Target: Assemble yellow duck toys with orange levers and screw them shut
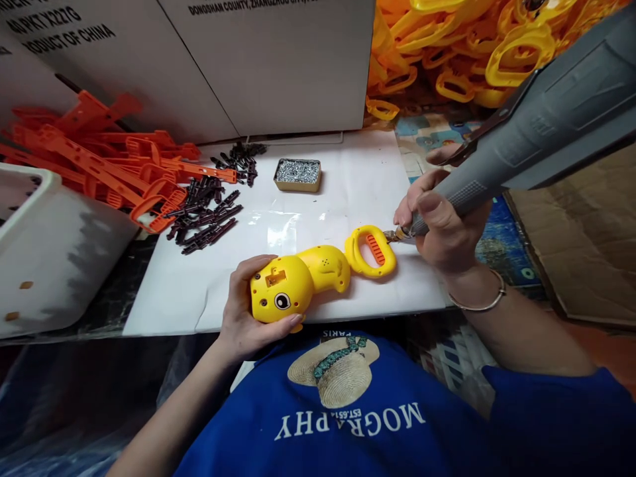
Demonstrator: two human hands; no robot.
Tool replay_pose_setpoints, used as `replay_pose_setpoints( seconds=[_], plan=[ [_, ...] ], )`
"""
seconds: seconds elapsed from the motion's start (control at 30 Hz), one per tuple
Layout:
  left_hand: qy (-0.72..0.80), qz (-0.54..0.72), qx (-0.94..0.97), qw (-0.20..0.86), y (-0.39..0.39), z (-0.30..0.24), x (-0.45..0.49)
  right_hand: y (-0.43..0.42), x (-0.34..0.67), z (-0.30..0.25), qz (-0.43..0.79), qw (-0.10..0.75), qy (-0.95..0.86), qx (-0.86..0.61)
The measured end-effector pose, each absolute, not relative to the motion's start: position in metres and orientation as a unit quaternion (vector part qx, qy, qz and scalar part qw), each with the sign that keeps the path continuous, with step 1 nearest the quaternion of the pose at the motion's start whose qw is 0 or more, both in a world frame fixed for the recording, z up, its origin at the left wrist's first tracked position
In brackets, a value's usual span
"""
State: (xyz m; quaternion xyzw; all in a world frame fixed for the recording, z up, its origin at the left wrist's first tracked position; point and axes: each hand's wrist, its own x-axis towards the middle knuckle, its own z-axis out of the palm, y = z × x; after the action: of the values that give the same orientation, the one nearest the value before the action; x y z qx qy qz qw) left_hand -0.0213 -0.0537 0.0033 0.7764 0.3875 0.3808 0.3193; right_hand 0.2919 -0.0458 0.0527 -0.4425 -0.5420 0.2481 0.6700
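Note:
A yellow plastic toy (308, 275) with a duck-like head, an eye and a looped handle holding an orange insert lies on the white sheet (348, 179). My left hand (243, 311) is closed around the toy's head end, near the table's front edge. My right hand (442, 222) grips a grey electric screwdriver (541, 126). Its tip touches the right side of the handle loop.
A small tin of silver screws (298, 174) sits at the back centre. Several dark brown plastic pieces (209, 212) lie to the left. Orange plastic parts (104, 159) pile beside a white bin (44, 252). Yellow handles (472, 46) heap at back right, cardboard boxes (268, 66) behind.

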Motion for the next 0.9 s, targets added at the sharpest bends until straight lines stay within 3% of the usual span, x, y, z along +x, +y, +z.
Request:
replay_pose_setpoints(
  seconds=[0.37, 0.6, 0.77, 0.9],
  plan=[
    [0.375, 0.384, 0.787, 0.303, -0.049, 0.007, -0.019, -0.041, 0.287, 0.043, 0.286, 0.694, -0.528, -0.398],
    [0.367, 0.393, 0.791, 0.293, -0.049, 0.007, -0.015, -0.043, 0.288, 0.054, 0.261, 0.634, -0.524, -0.506],
    [0.366, 0.392, 0.793, 0.289, -0.05, 0.004, -0.015, -0.071, 0.276, 0.077, 0.263, 0.7, -0.516, -0.417],
    [0.358, 0.4, 0.791, 0.293, -0.049, 0.001, -0.016, -0.084, 0.268, 0.071, 0.299, 0.683, -0.537, -0.396]
  ],
)
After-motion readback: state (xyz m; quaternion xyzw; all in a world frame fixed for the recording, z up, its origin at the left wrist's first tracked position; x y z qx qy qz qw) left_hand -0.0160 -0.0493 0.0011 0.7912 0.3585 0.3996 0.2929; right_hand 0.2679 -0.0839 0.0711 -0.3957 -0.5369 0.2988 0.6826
